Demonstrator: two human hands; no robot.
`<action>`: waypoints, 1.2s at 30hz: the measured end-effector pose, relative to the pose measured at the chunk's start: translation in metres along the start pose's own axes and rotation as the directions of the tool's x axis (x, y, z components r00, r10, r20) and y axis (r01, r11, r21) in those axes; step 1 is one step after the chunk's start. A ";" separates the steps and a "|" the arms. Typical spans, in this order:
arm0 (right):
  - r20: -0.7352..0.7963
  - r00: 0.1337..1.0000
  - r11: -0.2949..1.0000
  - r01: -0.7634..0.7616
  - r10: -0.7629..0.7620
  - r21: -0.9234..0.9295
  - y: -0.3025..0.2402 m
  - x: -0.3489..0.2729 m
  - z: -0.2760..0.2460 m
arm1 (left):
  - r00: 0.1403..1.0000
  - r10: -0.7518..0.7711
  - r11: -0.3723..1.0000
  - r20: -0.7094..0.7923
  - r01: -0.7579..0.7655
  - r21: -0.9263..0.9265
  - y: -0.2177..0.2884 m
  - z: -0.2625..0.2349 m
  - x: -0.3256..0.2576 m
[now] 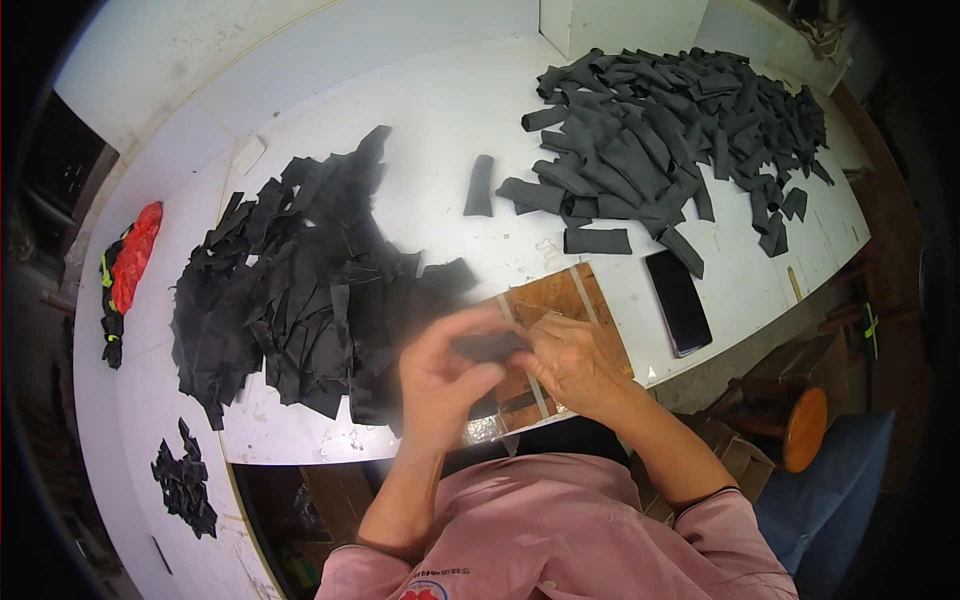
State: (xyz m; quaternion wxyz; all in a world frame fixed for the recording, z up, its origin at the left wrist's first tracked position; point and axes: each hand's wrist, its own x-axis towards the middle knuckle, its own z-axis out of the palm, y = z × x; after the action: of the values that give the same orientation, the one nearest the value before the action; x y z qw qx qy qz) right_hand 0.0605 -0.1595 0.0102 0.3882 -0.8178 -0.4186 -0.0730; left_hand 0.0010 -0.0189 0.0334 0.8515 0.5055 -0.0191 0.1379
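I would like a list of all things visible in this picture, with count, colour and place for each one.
flat fabric pieces: large pile, black, table left
rolled fabric strips: large pile, dark grey, table upper right
single rolled strip: one, dark grey, between the piles
small scraps: small heap, black, lower left
red bundle: one, red with black, far left edge
phone: one, black, right of the wooden board
wooden board: one, brown, table front edge
white table: one, white
stool: one, orange, lower right
fabric piece in hands: one, black
left hand: holds the piece
right hand: holds the piece
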 end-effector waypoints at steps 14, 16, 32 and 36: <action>0.102 0.986 0.989 0.136 -0.130 -0.061 -0.016 0.023 -0.024 | 0.992 0.082 0.979 -0.095 -0.098 -0.181 0.022 0.009 0.006; 0.095 0.992 0.994 0.085 -0.078 -0.067 -0.010 0.016 -0.010 | 0.995 0.063 0.967 -0.079 -0.080 -0.243 0.016 -0.004 0.004; 0.058 0.858 0.730 -0.467 0.510 0.499 0.006 0.002 -0.020 | 0.925 0.336 0.168 -0.177 0.126 0.978 -0.069 -0.080 -0.038; 0.253 0.822 0.760 -0.569 0.511 0.313 -0.017 -0.041 0.011 | 0.921 0.134 0.446 -0.367 0.275 0.852 -0.048 -0.080 -0.029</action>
State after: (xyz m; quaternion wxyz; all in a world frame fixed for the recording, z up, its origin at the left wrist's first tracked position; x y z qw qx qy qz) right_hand 0.0195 -0.1718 -0.0065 0.5082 -0.8170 -0.1989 0.1862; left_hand -0.0229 0.0223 -0.0520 0.4489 0.8392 0.2438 0.1864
